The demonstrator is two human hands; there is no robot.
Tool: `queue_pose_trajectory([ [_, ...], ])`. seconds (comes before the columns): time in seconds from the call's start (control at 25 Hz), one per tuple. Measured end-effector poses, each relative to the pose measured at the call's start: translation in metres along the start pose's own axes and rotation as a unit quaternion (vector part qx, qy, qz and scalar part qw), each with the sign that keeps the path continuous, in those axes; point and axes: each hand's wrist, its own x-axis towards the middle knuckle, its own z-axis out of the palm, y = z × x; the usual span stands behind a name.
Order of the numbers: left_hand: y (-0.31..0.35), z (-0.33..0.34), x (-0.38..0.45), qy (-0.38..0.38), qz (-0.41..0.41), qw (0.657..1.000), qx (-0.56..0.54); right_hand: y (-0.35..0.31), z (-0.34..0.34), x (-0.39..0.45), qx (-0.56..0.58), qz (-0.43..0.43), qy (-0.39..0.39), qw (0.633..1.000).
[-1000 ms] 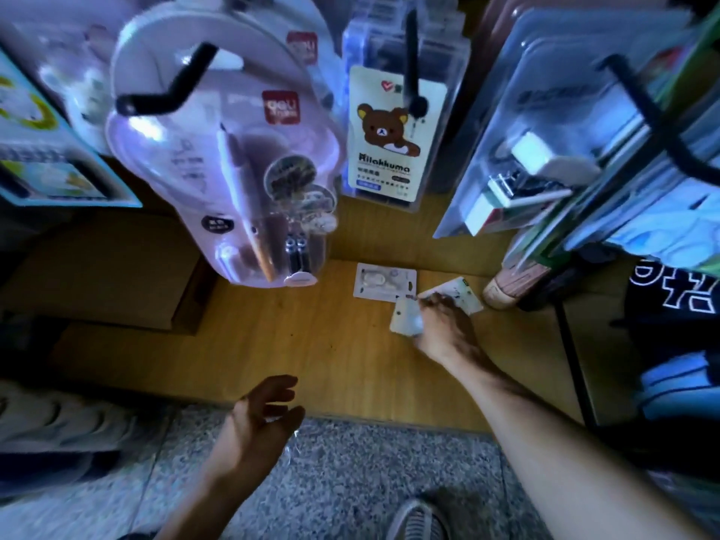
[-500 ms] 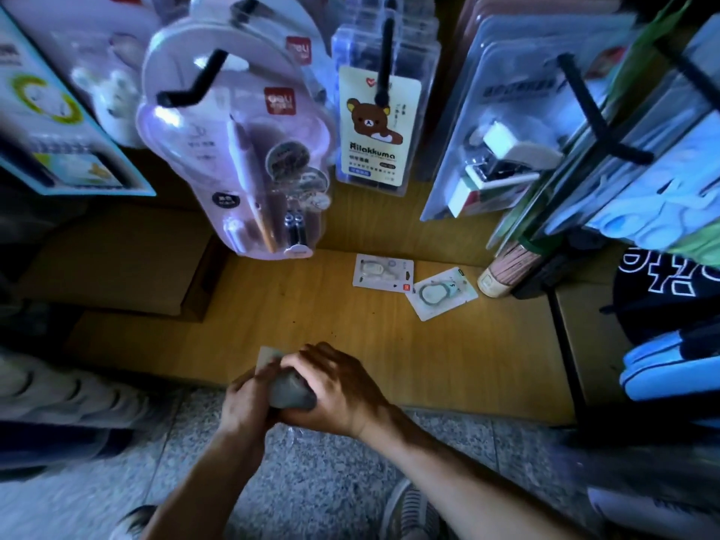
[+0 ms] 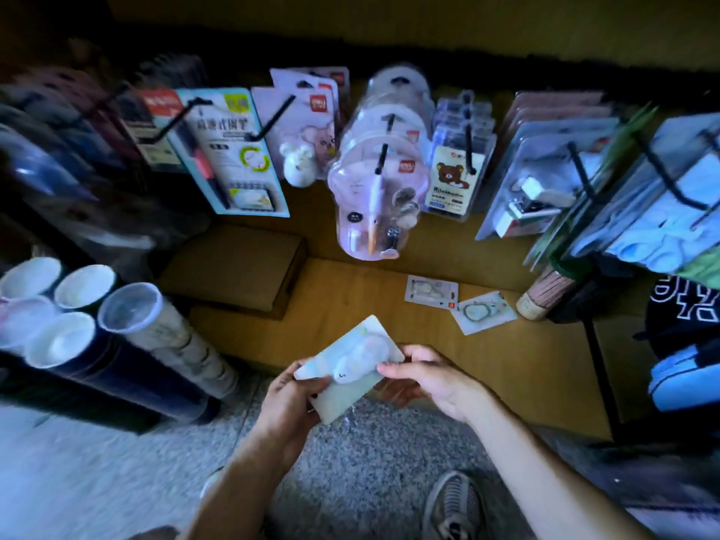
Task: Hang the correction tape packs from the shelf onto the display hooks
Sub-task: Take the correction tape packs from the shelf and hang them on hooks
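Speckled grey floor [image 3: 97, 473] fills the lower part of the view, and a low wooden shelf [image 3: 389, 305] runs across the middle beneath a dim wall of black display hooks [image 3: 383, 159] loaded with stationery. Both hands meet just above the shelf's front edge, sharing one correction tape pack [image 3: 352, 364], a pale card with a white bubble on its face, tilted with its top corner pointing away from the person. The left hand [image 3: 290, 403] grips the pack's lower left corner, thumb on the front and fingers curled behind. The right hand [image 3: 432, 378] pinches the right edge, fingertips on the bubble. Two more packs lie flat on the shelf farther back and to the right: a white pack [image 3: 430, 292] and, just beside it, an angled pack [image 3: 485, 311] that seems to overlap its corner, though the blur makes that hard to judge. Above them hang a pink pen set [image 3: 374, 204] and a bear card [image 3: 448, 181]. A cardboard box [image 3: 233, 263] sits on the shelf at left, near rolled tubes with white caps [image 3: 128, 307]. A grey shoe [image 3: 454, 504] shows at the bottom.
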Motion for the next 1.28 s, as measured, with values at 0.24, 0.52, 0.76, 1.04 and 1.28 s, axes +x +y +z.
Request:
queue_pose_trajectory([
  [0.24,0.063,0.005,-0.073,-0.112,0.080,0.975,0.175,-0.055,0.015,-0.094,0.153,-0.098,-0.007,0.983],
  [0.52,0.172,0.045,-0.155,-0.103,0.332,0.925,0.153,-0.129,0.044,-0.191,-0.015,-0.226,0.038,0.973],
  [0.76,0.196,0.098,-0.200,-0.200,0.351,0.904,0.142,-0.173,0.049,-0.248,-0.071,-0.280,0.061,0.955],
  [1.04,0.192,0.182,-0.204,-0.230,0.336,0.904,0.130,-0.200,-0.026,-0.308,0.036,-0.374,0.230,0.898],
  [1.28,0.167,0.227,-0.203,-0.241,0.300,0.896,0.224,-0.189,-0.095,-0.345,0.091,-0.407,0.302,0.857],
])
